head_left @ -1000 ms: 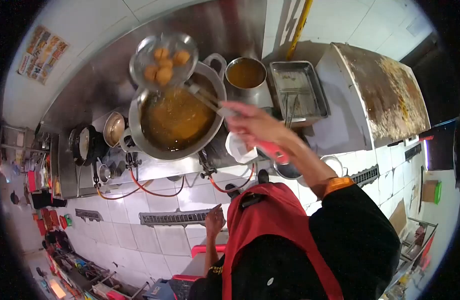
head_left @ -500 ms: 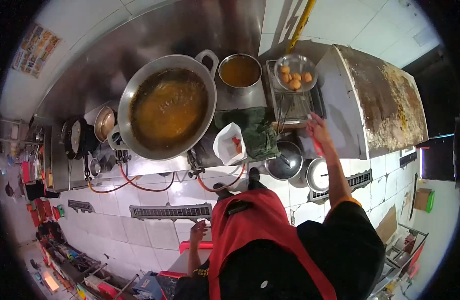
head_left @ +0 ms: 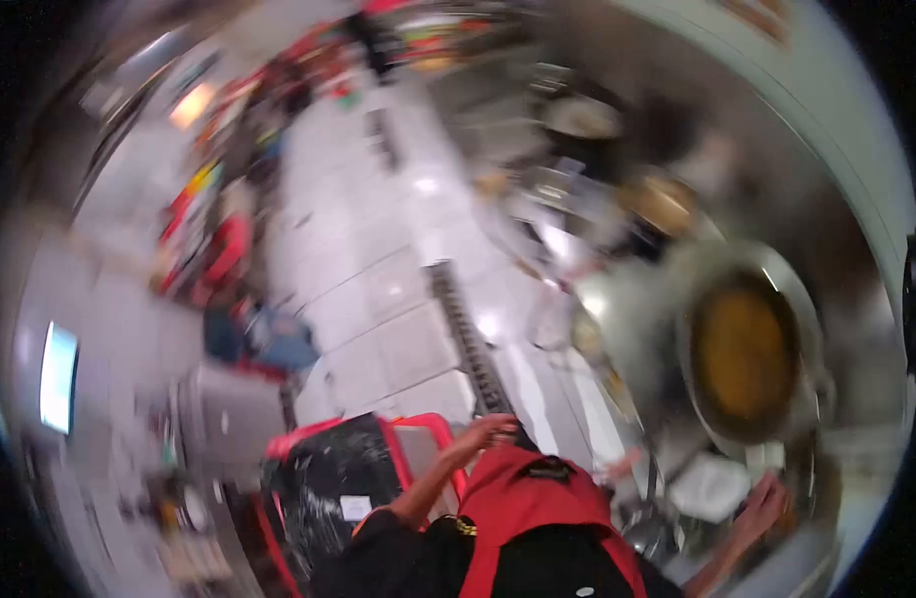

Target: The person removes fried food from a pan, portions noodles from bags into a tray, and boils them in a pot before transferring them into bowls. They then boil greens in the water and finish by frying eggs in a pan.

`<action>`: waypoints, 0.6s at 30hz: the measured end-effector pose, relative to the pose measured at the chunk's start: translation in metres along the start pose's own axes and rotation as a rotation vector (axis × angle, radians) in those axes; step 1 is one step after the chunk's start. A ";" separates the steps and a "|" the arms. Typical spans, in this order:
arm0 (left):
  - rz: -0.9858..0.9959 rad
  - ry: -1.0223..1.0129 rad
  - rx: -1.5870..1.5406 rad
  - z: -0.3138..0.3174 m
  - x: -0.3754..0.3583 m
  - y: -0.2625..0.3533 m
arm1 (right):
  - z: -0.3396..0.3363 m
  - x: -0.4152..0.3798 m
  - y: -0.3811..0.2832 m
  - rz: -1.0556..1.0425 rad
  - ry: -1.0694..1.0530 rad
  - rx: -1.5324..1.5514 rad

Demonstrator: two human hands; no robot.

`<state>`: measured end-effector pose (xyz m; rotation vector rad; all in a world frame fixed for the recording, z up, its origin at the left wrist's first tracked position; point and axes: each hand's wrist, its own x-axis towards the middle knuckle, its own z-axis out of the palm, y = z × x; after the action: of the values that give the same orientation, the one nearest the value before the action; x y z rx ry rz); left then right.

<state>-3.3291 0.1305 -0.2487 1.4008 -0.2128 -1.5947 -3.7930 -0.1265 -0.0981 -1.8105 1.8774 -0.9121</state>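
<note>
- White tiled floor stretches away left of the wok, badly blurred
- Large steel wok brims with amber oil
- Right hand reaches below the wok; left hand hangs well left; finger positions cannot be told

Red apron, black sleeves, amber oil in the grey wok.

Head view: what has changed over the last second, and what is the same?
The camera has swung hard left and the picture is blurred; the wok of oil now sits at the right edge. The right hand, which carried a strainer of fried balls from the wok to the metal tray, is now low by the counter; the strainer is no longer visible. The left hand stays low by the red-rimmed bin, its grip unclear.
</note>
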 end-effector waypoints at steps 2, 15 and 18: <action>-0.010 0.124 -0.396 -0.016 0.029 0.014 | 0.112 -0.025 -0.116 0.069 -0.380 0.930; 0.942 0.723 -1.063 -0.407 0.024 0.258 | 0.707 -0.050 -0.453 -0.852 -1.249 0.103; 0.853 1.028 -1.349 -0.504 -0.022 0.222 | 0.819 -0.089 -0.605 -1.054 -1.224 0.292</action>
<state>-2.7923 0.2542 -0.2486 0.6477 0.6845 -0.0046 -2.7906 -0.1722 -0.2930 -2.2634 0.0194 -0.1130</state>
